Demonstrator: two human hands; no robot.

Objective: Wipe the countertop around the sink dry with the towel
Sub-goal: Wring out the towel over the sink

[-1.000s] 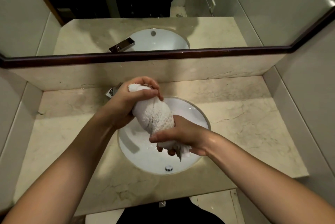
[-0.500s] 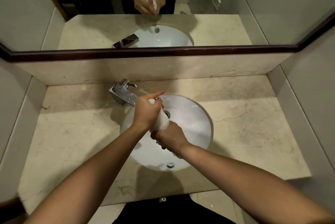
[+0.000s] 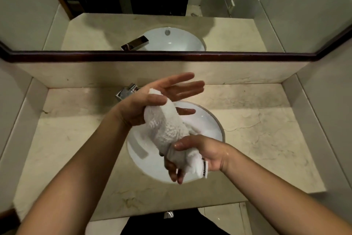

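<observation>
A rolled white towel [image 3: 167,130] hangs slanted above the white sink basin [image 3: 211,120]. My left hand [image 3: 150,101] holds its upper end, thumb pinning the cloth against the palm while the fingers stretch out straight. My right hand [image 3: 207,151] grips the lower end, thumb on top and fingers curled beneath; a small label shows at that end. The beige marble countertop [image 3: 262,132] surrounds the basin on all sides.
A chrome faucet [image 3: 125,92] stands behind the basin at the left, partly hidden by my left wrist. A mirror [image 3: 247,15] with a dark wooden frame runs above the backsplash. Walls close in the counter on the left and right.
Both hands have risen from deep in the basin. The tightly wrung towel has loosened and lengthened, and my left hand's fingers have straightened out.
</observation>
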